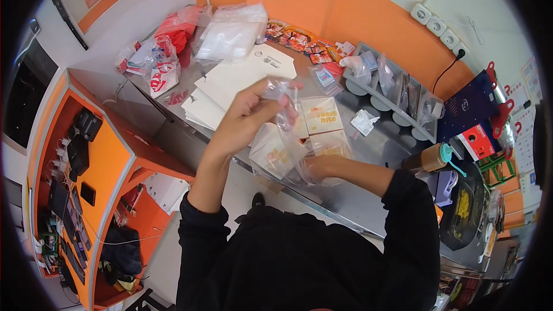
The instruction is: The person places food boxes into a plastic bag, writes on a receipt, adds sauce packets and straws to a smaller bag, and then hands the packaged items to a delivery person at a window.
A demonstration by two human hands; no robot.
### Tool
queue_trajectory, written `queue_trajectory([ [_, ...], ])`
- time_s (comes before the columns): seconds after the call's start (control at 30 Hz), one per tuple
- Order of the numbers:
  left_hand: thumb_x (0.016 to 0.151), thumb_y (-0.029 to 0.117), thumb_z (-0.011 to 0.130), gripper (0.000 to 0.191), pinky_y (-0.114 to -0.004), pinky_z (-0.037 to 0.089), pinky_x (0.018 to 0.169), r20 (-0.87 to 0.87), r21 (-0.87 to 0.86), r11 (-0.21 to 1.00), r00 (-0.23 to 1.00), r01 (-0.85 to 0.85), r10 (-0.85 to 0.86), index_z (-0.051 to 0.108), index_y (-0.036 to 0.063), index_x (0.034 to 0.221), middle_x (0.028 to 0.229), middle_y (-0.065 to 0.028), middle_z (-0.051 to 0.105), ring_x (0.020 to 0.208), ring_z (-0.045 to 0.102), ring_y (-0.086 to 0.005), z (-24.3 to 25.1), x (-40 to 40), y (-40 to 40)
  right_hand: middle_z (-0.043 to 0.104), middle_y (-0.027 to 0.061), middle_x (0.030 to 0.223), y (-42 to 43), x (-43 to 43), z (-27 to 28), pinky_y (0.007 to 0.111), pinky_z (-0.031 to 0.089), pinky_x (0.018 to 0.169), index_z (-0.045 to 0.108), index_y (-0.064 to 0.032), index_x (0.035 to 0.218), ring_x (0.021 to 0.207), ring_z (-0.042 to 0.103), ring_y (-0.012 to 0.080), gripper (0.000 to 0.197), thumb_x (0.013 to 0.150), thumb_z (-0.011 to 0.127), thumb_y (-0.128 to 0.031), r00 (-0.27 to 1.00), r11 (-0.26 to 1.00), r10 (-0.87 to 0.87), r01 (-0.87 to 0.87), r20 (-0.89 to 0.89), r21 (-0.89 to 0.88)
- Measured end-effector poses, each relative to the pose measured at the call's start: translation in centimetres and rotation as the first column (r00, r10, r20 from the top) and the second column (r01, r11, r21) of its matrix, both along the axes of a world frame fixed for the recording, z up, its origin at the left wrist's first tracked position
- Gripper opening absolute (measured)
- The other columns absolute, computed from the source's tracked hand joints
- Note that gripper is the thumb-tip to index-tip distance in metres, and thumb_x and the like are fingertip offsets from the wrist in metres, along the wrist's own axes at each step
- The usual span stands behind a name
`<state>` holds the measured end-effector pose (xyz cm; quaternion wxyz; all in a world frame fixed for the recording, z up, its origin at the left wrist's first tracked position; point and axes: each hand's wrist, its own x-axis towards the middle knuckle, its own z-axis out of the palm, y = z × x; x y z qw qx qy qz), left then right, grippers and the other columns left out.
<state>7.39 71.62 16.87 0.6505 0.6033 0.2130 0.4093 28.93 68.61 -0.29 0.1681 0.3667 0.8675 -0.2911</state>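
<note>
A clear plastic bag [285, 131] hangs over the steel worktop, its upper end pinched in the raised fingers of my left hand [248, 114]. Inside or behind the film sits a white printed carton [275, 149], tilted towards me. My right hand [319, 167] is low at the bag's right side, touching the film; its fingers are hidden by plastic and the carton. Just beyond stand similar white food boxes with yellow lettering, one at the back [320, 114] and one nearer [330, 143], partly covered by film.
White paper sheets [242, 75], clear bags [233, 30] and red-printed bags [166, 69] lie to the left. A grey compartment organizer [389, 95] runs along the right back. Further right are a bottle with a teal lid [427, 157] and a tape dispenser [445, 188]. An orange counter [106, 151] stands left.
</note>
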Motion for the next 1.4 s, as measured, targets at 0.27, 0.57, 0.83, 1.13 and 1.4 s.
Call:
queue_trajectory([
  [0.27,0.091,0.009,0.051,0.028,-0.023,0.046,0.068,-0.116,0.06,0.995,0.99,0.081,-0.073,0.052,0.0003,0.117,0.087,-0.0045,0.061,0.077,0.057,-0.0075,-0.6,-3.7,-1.5,0.06,0.0193,0.103,-0.2,-2.0,5.8,0.04,0.044,0.082,0.062,-0.0048,0.098,0.096,0.057,0.032,0.03,0.084,0.047,-0.027,0.986,0.992,-0.086,0.097,0.142,-0.078],
  [0.57,0.089,0.015,0.054,0.031,-0.024,0.046,0.063,-0.028,0.017,1.0,0.999,-0.017,0.017,0.054,-0.0017,0.115,0.075,-0.0042,0.061,0.07,0.057,-0.0101,-1.8,-4.6,-3.7,0.049,0.0176,0.124,1.8,-4.5,10.6,0.045,0.035,0.099,0.056,-0.0056,0.114,0.121,0.042,0.0316,0.035,0.081,0.05,-0.018,0.938,0.986,-0.013,0.071,0.345,-0.154],
  [0.83,0.088,0.015,0.055,0.035,-0.023,0.045,0.06,0.055,-0.056,0.996,0.996,-0.073,0.076,0.052,-0.0025,0.118,0.074,-0.0048,0.061,0.068,0.057,-0.0104,-2.5,-4.4,-3.8,0.035,0.0166,0.133,1.6,-3.8,6.1,0.051,0.032,0.099,0.024,-0.0123,0.139,0.127,0.034,0.0285,0.073,0.075,0.06,-0.016,0.936,0.66,0.332,-0.32,0.118,0.679],
  [1.13,0.088,0.01,0.054,0.04,-0.022,0.045,0.064,0.086,-0.026,0.997,0.994,-0.072,0.074,0.046,-0.0011,0.125,0.078,-0.0045,0.061,0.072,0.057,-0.0094,-2.3,-3.0,-4.3,0.03,0.0276,0.135,-1.3,-2.1,0.0,0.051,0.028,0.099,0.028,-0.0088,0.137,0.12,0.039,0.0421,0.054,0.088,0.045,-0.022,0.924,0.947,-0.318,0.302,-0.211,-0.108],
  [1.4,0.085,0.008,0.057,0.044,-0.022,0.044,0.062,0.03,0.011,0.997,0.996,-0.081,0.081,0.044,-0.0039,0.126,0.076,-0.0052,0.06,0.069,0.057,-0.0097,-2.0,-1.7,-4.4,0.031,0.0251,0.136,-2.7,-1.6,-1.3,0.051,0.026,0.1,0.032,-0.0104,0.135,0.121,0.037,0.041,0.048,0.09,0.041,-0.025,0.932,0.979,-0.181,0.2,-0.315,0.029],
])
